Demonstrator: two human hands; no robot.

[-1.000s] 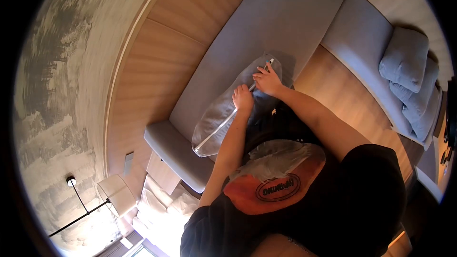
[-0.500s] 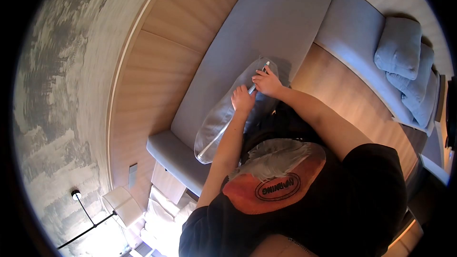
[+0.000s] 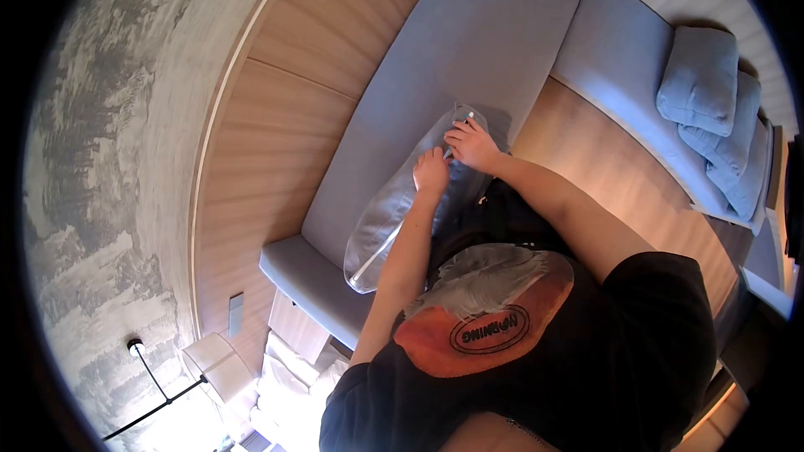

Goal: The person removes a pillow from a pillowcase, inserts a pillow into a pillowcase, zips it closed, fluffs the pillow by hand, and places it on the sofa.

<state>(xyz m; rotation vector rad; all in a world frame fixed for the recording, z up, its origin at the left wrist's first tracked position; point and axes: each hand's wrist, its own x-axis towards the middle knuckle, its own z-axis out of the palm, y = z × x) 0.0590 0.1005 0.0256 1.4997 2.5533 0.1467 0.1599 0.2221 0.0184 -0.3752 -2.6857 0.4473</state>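
Note:
A long, clear plastic bag [image 3: 377,230] lies slanting across the grey cushioned bench [image 3: 435,59], in front of my body. A thin pale rod or stiff strip [image 3: 381,249] runs along it, with a white tip [image 3: 471,115] showing at the far end. My left hand [image 3: 431,169] is closed on this strip around its upper part. Just beyond it, my right hand [image 3: 472,145] has its fingers curled round the strip near the white tip. The two hands are close together, and parts of the strip are hidden beneath the fingers.
Grey cushions [image 3: 699,79] are stacked on the bench section at right. A wood-panelled wall [image 3: 276,134] borders the bench on the left. Wooden floor [image 3: 603,142] shows beside it. A lamp [image 3: 219,366] hangs near a brightly lit bed at lower left.
My left hand has shifted slightly up along the strip, closer to my right hand. The right hand has stayed nearly in place near the tip.

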